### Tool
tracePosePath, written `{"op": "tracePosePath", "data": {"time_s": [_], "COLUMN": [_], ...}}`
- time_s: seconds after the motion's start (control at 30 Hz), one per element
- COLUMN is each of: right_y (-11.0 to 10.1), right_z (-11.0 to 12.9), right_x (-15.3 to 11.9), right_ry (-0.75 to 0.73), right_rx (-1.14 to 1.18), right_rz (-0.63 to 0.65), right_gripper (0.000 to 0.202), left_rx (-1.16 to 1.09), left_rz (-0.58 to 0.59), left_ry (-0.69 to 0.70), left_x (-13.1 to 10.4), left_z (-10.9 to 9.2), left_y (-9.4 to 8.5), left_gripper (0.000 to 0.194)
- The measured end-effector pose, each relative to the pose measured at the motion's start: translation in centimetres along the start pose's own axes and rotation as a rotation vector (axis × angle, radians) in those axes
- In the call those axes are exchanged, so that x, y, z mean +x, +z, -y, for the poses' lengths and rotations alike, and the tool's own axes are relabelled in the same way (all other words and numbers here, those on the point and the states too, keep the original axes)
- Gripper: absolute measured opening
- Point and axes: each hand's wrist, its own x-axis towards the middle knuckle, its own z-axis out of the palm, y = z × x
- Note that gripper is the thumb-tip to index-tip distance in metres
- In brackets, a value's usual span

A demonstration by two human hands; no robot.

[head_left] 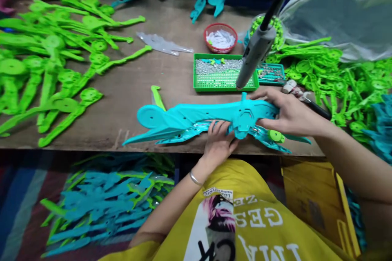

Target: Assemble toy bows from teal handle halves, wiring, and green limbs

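Note:
A long turquoise plastic part (205, 112), shaped like a toy's casing, is held at the table's front edge. My right hand (289, 114) grips its right end, thumb and fingers on either side. From below, my left hand (219, 140) holds the middle, with its fingers curled at the lower edge of the part; some fingertips are hidden. Under the upper shell, another turquoise piece shows along the bottom. A round lime-green piece (276, 136) sits near the right end, and a lime-green arm (158, 98) sticks out behind the left end.
A grey powered screwdriver (257, 55) hangs above the part. Behind it stand a green tray of small metal pieces (225, 89), a red basket (220, 50) and a small teal tray (283, 75). Lime-green parts (55, 57) pile up left and right. Below the table lie turquoise parts (101, 200).

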Motion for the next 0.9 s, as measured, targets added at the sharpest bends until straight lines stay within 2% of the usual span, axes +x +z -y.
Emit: {"op": "tracePosePath", "data": {"time_s": [0.13,0.2,0.37,0.57,0.9], "right_y": [0.8,1.6,2.7,2.4,2.4], "right_z": [-2.4,-3.7,-6.2,-7.8,-7.2], "right_x": [1.3,1.4,-0.4,-2.3,-0.3], "right_ry": [0.138,0.203,0.383,0.474,0.296], "right_rx": [0.303,0.451,0.643,0.645,0.394], "right_rz": [0.203,0.273,0.268,0.236,0.397], "right_gripper": [0.063,0.059,0.054,0.059,0.064], "left_rx": [-0.006,0.003,0.009,0.027,0.011], "left_rz": [0.021,0.036,0.049,0.037,0.075], "left_ry": [0.003,-0.001,0.006,0.015,-0.012], "left_x": [0.3,0.4,0.6,0.5,0.7], "left_z": [-0.1,-0.2,-0.3,0.0,-0.3], "left_y": [-0.3,-0.5,-0.6,-0.5,-0.9], "left_gripper": [0.027,0.027,0.031,0.034,0.034]}}
